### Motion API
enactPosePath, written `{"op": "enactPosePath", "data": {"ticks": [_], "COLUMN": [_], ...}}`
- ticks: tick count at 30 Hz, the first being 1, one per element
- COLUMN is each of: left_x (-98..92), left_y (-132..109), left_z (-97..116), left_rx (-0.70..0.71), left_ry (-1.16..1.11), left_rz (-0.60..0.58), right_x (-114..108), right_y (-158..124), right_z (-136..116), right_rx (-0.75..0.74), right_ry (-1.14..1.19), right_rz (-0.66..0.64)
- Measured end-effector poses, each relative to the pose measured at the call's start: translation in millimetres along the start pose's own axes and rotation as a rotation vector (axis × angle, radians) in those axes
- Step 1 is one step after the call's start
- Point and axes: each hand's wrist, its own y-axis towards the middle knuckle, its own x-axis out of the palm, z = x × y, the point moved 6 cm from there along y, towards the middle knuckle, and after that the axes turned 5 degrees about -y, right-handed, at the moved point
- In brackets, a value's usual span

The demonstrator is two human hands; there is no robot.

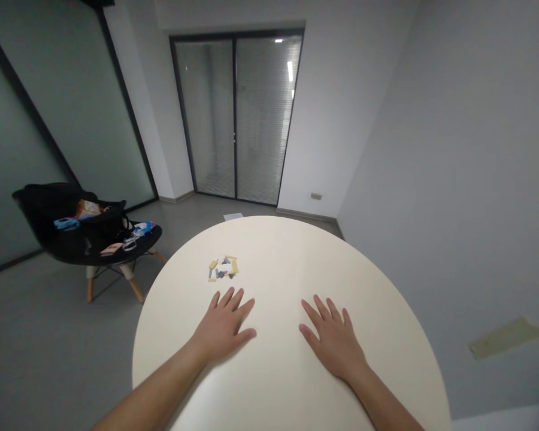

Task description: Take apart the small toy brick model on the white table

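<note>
My left hand point(224, 326) lies flat on the round cream table point(278, 251), palm down with its fingers spread. Just beyond its fingertips sits a cluster of small flat yellow and grey pieces point(223, 269), too small to name. The hand does not touch them. To the right, my right hand point(333, 338) also rests palm down on the tabletop, fingers apart. Neither hand holds anything, and a stretch of tabletop separates them.
A black chair point(40, 209) with wooden legs stands left of the table, bearing a black bag point(103, 224) and loose items. Glass double doors point(236, 120) are beyond the table. A wall point(467, 209) rises close on the right, with a strip of tape point(505, 339) on it.
</note>
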Motion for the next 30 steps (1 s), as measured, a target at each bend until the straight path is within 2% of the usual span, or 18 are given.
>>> {"op": "enactPosePath", "data": {"ticks": [15,18,21,24,26,28,30], "left_x": [-5.1,-7.7,-15.0,-26.2,-35.4,-46.7,-59.1], "left_y": [0.7,1.0,2.1,3.3,2.9,0.8,-1.1], "left_z": [-1.2,-2.0,-8.2,-26.3,-50.2,-78.8,-108.2], "left_rx": [-0.033,-0.024,-0.007,-0.011,-0.101,-0.205,-0.280], "left_ry": [-0.041,-0.066,-0.144,-0.342,-0.521,-0.644,-0.673], "left_rz": [0.043,0.068,0.140,0.237,0.316,0.406,0.476], "right_x": [-2.0,-0.4,-1.9,-9.8,-15.9,-19.8,-20.2], "right_y": [1.0,2.0,2.8,-0.2,-3.8,-6.0,-6.4], "right_z": [1.6,4.9,14.8,34.2,48.0,59.9,71.9], "right_rx": [0.023,0.024,0.040,0.124,0.191,0.246,0.320], "right_ry": [0.029,0.082,0.228,0.433,0.524,0.568,0.596], "right_rz": [0.063,0.122,0.242,0.418,0.521,0.569,0.558]}}
